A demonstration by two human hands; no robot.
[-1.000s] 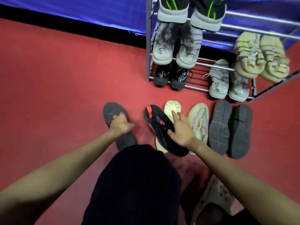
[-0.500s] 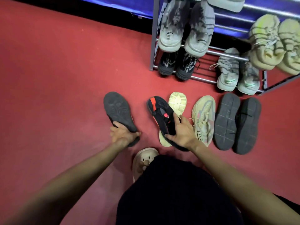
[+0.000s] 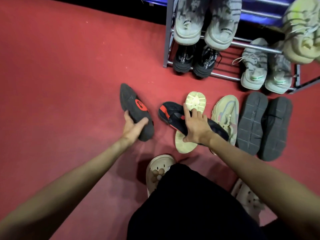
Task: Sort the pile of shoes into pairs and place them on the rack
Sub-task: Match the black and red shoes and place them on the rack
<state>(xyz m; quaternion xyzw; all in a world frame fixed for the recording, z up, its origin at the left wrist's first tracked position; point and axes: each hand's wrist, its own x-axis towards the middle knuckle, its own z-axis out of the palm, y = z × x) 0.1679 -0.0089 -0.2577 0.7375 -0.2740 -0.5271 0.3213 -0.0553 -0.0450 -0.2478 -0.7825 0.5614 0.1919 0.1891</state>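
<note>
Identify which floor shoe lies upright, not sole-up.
The beige sneaker between the pale upturned sole and the dark grey soles: its laces and upper show.

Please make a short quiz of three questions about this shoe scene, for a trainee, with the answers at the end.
1. True or false: the left hand has its grip on a black shoe with a red mark on its sole.
2. The right hand rests on which shoe? A) the black knit shoe with red patches B) the dark grey upside-down shoe with a grooved sole C) a beige clog
3. Fill in: the pale yellow upside-down shoe lies partly ____ the black knit shoe.

Key: 1 true; 2 A; 3 under
</note>
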